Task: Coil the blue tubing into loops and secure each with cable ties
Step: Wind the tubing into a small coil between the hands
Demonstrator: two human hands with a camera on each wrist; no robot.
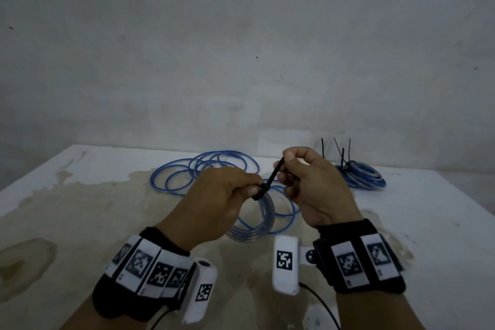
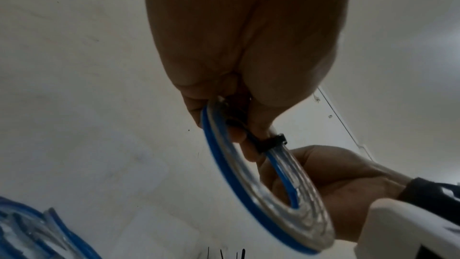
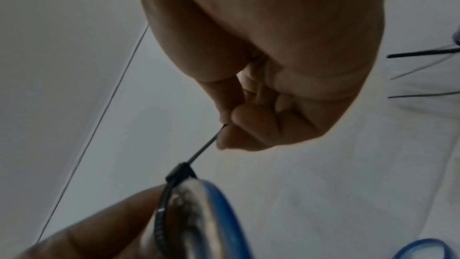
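Observation:
My left hand (image 1: 230,193) grips a small coil of blue and clear tubing (image 1: 257,225) above the table, fingers curled round its top. A black cable tie (image 1: 270,179) is wrapped round the coil (image 2: 271,190) there, its head (image 2: 273,142) just below my left fingers. My right hand (image 1: 302,174) pinches the tie's tail (image 3: 206,149) between thumb and fingertips and holds it up and to the right of the tie head (image 3: 180,170). Loose blue tubing (image 1: 203,171) lies in wide loops on the table behind my hands.
A finished tubing coil (image 1: 361,177) with black tie tails sticking up lies at the back right. The white table (image 1: 428,222) is stained brown on the left and centre. A plain grey wall (image 1: 241,48) stands behind the table's far edge.

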